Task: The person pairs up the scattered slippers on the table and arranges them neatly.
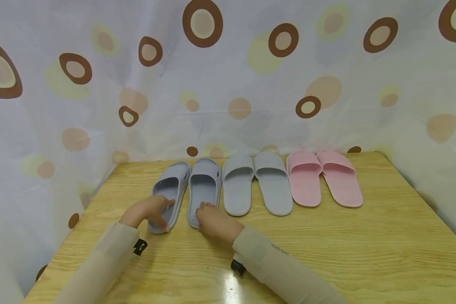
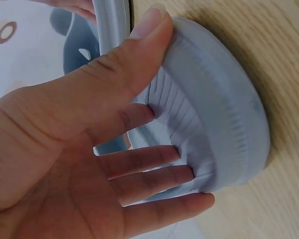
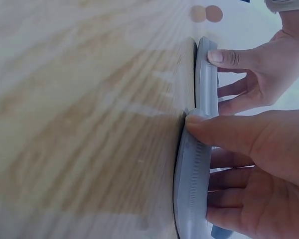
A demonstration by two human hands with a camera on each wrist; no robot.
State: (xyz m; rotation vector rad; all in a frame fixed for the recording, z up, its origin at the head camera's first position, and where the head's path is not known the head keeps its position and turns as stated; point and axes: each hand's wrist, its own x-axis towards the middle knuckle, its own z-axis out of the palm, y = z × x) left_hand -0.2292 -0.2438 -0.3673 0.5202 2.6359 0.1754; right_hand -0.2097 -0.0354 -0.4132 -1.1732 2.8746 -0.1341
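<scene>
Two grey-blue slippers lie side by side at the left of the row, heels toward me. My left hand (image 1: 153,210) holds the heel part of the leftmost slipper (image 1: 169,190). In the left wrist view its thumb rests on the rim of that slipper (image 2: 234,114) and its fingertips touch the ribbed footbed. My right hand (image 1: 216,221) grips the heel of the other grey-blue slipper (image 1: 203,190). In the right wrist view the thumb presses the sole edge of this slipper (image 3: 192,184), with the fingers over its top side.
Right of them stand a pale grey pair, a left slipper (image 1: 237,190) and a right slipper (image 1: 275,190), then a pink pair, a left slipper (image 1: 305,185) and a right slipper (image 1: 342,183). All lie on a wooden table (image 1: 346,253) before a dotted curtain (image 1: 228,84).
</scene>
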